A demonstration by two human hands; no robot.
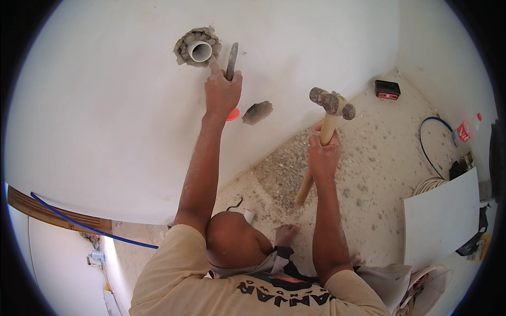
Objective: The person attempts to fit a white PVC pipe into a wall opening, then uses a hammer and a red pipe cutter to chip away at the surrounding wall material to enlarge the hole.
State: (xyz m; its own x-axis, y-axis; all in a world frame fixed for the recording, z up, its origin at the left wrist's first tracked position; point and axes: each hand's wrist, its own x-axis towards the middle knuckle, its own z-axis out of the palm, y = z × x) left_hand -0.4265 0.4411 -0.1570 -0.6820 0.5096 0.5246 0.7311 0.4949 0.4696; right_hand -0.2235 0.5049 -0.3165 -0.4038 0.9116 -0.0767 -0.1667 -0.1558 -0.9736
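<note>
My left hand (222,94) is closed round a chisel (232,60) whose grey blade points up along the white wall. Its forefinger reaches out to the lower edge of a white pipe end (200,51). The pipe sits in a rough hole (184,38) broken through the plaster. A red disc (232,114) shows just below the left hand, probably the chisel's hand guard. My right hand (323,155) grips the wooden handle of a hammer (332,102), held raised with its head up and away from the wall hole.
A second, smaller hole (258,112) is in the wall. Rubble (284,171) lies along the wall's foot. A black and red box (387,89) stands in the corner. At right are a blue hose (421,138), a bottle (466,129), a white board (441,218) and a bucket (433,287).
</note>
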